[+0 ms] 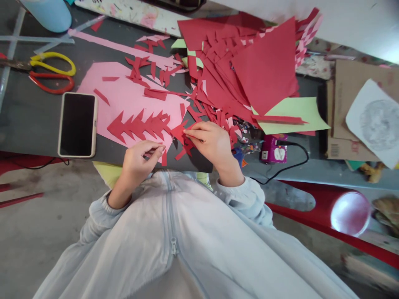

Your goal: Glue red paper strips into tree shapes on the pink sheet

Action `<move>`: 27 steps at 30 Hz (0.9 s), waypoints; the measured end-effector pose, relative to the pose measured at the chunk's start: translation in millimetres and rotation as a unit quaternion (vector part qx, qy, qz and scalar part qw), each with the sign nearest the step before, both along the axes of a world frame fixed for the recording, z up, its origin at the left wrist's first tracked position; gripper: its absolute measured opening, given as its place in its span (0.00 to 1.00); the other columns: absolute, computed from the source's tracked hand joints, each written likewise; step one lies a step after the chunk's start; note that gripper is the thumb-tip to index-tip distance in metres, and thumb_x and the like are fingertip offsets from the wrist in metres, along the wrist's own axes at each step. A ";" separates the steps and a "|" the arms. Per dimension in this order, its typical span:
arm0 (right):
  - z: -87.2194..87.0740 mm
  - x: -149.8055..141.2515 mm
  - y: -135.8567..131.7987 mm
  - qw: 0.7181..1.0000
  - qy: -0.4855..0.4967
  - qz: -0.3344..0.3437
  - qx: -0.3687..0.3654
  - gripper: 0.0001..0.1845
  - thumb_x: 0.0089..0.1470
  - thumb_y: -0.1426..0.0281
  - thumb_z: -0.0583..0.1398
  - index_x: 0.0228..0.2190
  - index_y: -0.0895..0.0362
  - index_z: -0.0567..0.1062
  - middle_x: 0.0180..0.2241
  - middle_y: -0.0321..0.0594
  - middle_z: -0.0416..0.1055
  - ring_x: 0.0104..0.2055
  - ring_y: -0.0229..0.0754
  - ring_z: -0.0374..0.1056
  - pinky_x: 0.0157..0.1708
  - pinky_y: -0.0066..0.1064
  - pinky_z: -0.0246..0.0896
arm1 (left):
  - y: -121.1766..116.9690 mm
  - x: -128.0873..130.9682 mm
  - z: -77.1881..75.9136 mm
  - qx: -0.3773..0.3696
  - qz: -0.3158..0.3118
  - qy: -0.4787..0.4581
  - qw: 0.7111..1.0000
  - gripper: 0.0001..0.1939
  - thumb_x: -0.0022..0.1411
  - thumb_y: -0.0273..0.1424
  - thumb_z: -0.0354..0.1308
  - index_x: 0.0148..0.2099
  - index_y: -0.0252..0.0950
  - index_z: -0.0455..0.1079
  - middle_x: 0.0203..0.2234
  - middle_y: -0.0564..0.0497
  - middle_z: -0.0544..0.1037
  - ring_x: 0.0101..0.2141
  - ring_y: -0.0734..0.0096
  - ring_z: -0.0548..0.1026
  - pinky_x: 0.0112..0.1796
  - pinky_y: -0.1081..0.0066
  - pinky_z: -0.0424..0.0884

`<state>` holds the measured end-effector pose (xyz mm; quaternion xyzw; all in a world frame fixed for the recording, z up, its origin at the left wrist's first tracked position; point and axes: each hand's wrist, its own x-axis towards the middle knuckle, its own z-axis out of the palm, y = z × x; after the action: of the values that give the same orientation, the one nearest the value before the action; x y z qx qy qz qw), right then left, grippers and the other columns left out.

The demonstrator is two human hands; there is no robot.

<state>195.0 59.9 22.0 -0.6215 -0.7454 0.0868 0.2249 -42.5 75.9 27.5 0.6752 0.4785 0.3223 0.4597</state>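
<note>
Several red paper arrow shapes (141,126) lie overlapping in a row on a pink paper sheet (93,110). At the right end of that row, my right hand (213,143) pinches a red paper piece (178,133) between thumb and fingers. My left hand (140,162) hovers at the table's near edge with thumb and forefinger pressed together. Whatever is between those fingertips is too small to make out. A narrow red paper strip (164,158) is close to the left fingertips. Red scraps (187,147) lie beneath the right hand.
Left of the pink sheet are a phone (77,124) and scissors (52,70) with yellow and red handles. Red paper sheets (264,70) and cut scraps pile up at the back right. A purple box (274,149) with a black cable (299,145) stands farther right, near cardboard (352,137).
</note>
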 end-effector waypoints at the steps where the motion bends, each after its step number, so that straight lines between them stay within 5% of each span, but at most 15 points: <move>1: -1.7 0.2 -1.0 1.000 -0.016 -0.001 -0.005 0.13 0.64 0.72 0.59 0.39 0.52 0.85 0.38 0.41 0.81 0.40 0.44 0.73 0.37 0.35 0.63 | -0.2 -0.1 0.5 0.004 -0.001 0.002 1.000 0.10 0.63 0.36 0.59 0.36 0.36 0.79 0.29 0.49 0.83 0.31 0.71 0.80 0.33 0.75 0.76; 18: -6.6 -0.8 -6.6 0.997 -0.066 0.000 -0.026 0.13 0.64 0.72 0.58 0.39 0.53 0.85 0.36 0.41 0.80 0.39 0.45 0.70 0.33 0.34 0.60 | -2.3 -0.6 5.3 -0.006 -0.008 0.040 0.999 0.09 0.62 0.34 0.59 0.37 0.37 0.80 0.31 0.50 0.84 0.30 0.74 0.79 0.32 0.77 0.74; 23: 1.8 -1.8 -5.8 0.992 0.118 -0.036 0.024 0.10 0.62 0.68 0.61 0.38 0.54 0.84 0.35 0.42 0.80 0.38 0.43 0.73 0.39 0.36 0.67 | -1.5 0.0 4.0 -0.006 -0.010 0.043 0.999 0.09 0.62 0.35 0.59 0.37 0.38 0.80 0.32 0.50 0.84 0.31 0.73 0.80 0.33 0.76 0.75; 27: 12.8 -2.9 -3.3 0.924 0.355 -0.134 -0.038 0.17 0.57 0.53 0.65 0.31 0.54 0.82 0.28 0.39 0.78 0.28 0.38 0.71 0.28 0.31 0.66 | 0.8 3.9 0.2 -0.034 -0.014 0.009 0.999 0.11 0.63 0.36 0.59 0.40 0.37 0.80 0.33 0.49 0.84 0.33 0.71 0.81 0.35 0.74 0.76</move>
<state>192.1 56.6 34.8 -0.6517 -0.5227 0.2997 0.4606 -38.6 76.8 27.7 0.6689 0.4833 0.2934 0.4826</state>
